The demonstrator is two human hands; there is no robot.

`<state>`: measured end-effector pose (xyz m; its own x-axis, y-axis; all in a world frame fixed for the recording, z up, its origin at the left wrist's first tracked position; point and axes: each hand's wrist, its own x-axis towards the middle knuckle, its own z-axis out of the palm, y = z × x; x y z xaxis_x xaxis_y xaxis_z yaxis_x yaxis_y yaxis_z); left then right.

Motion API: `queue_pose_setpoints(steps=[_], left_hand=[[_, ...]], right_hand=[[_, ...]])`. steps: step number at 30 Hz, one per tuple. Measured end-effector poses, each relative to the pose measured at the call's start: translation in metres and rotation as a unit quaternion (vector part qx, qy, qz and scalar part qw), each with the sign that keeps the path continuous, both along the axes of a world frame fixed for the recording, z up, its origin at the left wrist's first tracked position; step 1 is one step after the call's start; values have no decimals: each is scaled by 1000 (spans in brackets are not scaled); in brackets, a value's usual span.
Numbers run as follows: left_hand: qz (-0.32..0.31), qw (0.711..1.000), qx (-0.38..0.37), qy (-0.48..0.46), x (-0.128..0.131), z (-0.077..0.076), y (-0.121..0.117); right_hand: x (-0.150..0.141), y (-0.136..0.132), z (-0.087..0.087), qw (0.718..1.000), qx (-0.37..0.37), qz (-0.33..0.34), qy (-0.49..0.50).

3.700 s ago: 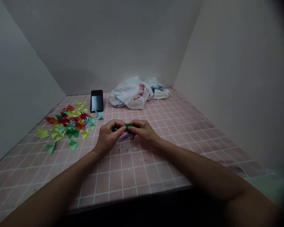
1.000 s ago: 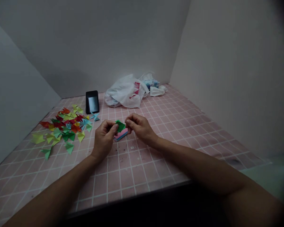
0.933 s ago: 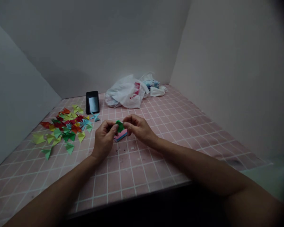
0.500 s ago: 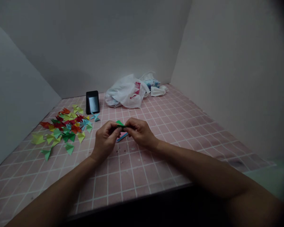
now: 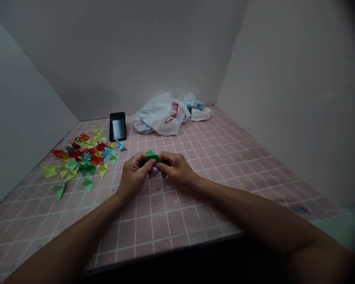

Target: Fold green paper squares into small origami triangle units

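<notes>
A small folded piece of green paper is being pinched between both hands, just above the pink tiled surface and a little forward of the person's body. Its pointed tip is sticking up above the fingers, while its lower part is hidden by them.

The left hand is gripping the paper from the left, with its fingers curled closed around that side. The right hand is closing in from the right, its fingers bent and pressing against the paper, so the two hands are touching at the fingertips. Exactly which finger is bearing on which fold is hidden.

Directly below the hands, a small stack of pink and blue paper is lying on the surface, mostly covered by them. Tiny specks are scattered on the tiles just nearer the person.

To the left, a loose heap of folded paper pieces in red, yellow, and green is spreading across the tiles, with a small blue piece lying at its far edge. Beyond that, a black phone is standing upright near the back wall. A crumpled white plastic bag is lying to its right, beside a white cloth.
</notes>
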<state>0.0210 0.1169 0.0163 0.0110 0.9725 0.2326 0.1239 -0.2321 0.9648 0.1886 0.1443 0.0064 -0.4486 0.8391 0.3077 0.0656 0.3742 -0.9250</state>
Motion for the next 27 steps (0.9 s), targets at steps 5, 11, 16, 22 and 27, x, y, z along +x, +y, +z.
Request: queue_pose_setpoints(steps=[5,11,16,22,27], left_hand=[[2,997,-56,-59,-5,-2,5],[40,989,-86,-117,-9,-9,14],[-2,985,-133,-106,-3,-12,9],[-40,991,-107,-68,-2,-8,7],[-30,993,-102,-54,-5,-8,8]], right_hand=[[0,2,-3,993,-97,26,61],[0,12,-16,975,-180,24,124],[-3,9,-18,969,-212,49,117],[-2,5,-16,978,-190,34,72],[-1,5,-13,986,-160,19,52]])
